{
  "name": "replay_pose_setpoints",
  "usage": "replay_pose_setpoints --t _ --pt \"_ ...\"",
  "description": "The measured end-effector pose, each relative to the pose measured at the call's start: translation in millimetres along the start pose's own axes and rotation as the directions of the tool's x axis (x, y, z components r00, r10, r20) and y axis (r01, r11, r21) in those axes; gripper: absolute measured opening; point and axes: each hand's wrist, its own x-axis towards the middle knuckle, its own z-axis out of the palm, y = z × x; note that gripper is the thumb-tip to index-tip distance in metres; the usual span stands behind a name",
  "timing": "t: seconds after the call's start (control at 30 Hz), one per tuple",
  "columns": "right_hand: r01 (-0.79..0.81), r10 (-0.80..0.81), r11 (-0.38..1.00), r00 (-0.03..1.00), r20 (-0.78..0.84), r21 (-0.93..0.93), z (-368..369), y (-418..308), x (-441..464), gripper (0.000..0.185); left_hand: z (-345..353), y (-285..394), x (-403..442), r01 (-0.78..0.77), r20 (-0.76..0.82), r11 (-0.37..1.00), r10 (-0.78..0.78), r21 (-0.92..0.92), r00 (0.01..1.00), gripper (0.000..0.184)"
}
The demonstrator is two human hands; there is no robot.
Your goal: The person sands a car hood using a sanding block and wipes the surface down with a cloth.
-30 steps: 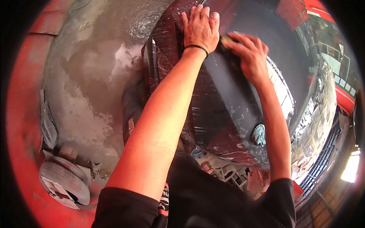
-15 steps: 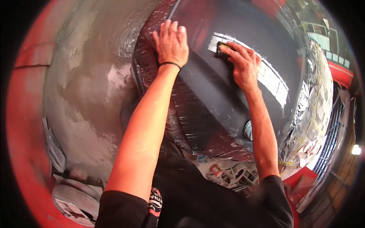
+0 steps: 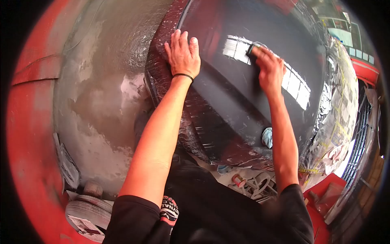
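Observation:
My left hand lies flat near the left edge of a dark, glossy car panel, fingers stretched out and holding nothing. Farther right, my right hand grips a small dark sanding block against the panel, beside a bright window reflection. The hand is smeared by motion, and its fingers hide most of the block. A light blue cloth rests on the panel next to my right forearm. Wet streaks and whitish residue mark the panel's lower, reddish part.
Masking paper and plastic cover the car's right side. Below the panel lie a reddish can and several grey parts. Tires are stacked at lower left, beside a wet concrete floor. A red surface runs along the left.
My right hand has slid the sanding block to the right across the panel. My left hand stays flat on its edge. The whole view has shifted slightly.

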Motion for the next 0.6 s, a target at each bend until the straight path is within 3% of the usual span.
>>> replay_pose_setpoints --t 0.1,0.2,0.3,0.43,0.5,0.6 --pt "0.213 -0.225 0.972 0.966 0.129 0.097 -20 -44 -69 0.056 -1 4 -1 0.027 -0.007 0.999 -0.027 -0.025 1.0 0.062" --pt "0.239 -0.242 0.97 0.957 0.163 0.038 -15 -73 -51 0.053 0 5 -2 0.047 -0.002 0.998 -0.047 -0.029 0.999 0.061" --pt "0.303 -0.314 0.948 0.939 0.14 0.094 7 -82 5 0.049 -3 5 -2 0.036 0.004 0.999 -0.036 -0.013 0.999 0.061" --pt "0.288 -0.288 0.957 0.931 0.222 0.033 -34 -44 -70 0.046 -1 3 0 0.038 0.001 0.999 -0.038 -0.015 0.999 0.061" --pt "0.202 -0.201 0.979 0.947 0.249 0.021 -66 -12 -128 0.047 1 5 -1 0.044 -0.01 0.999 -0.044 -0.015 0.999 0.061" --pt "0.214 -0.216 0.976 0.953 0.211 0.032 -69 4 -134 0.048 4 8 -1 0.039 -0.024 0.999 -0.038 0.006 0.999 0.061"
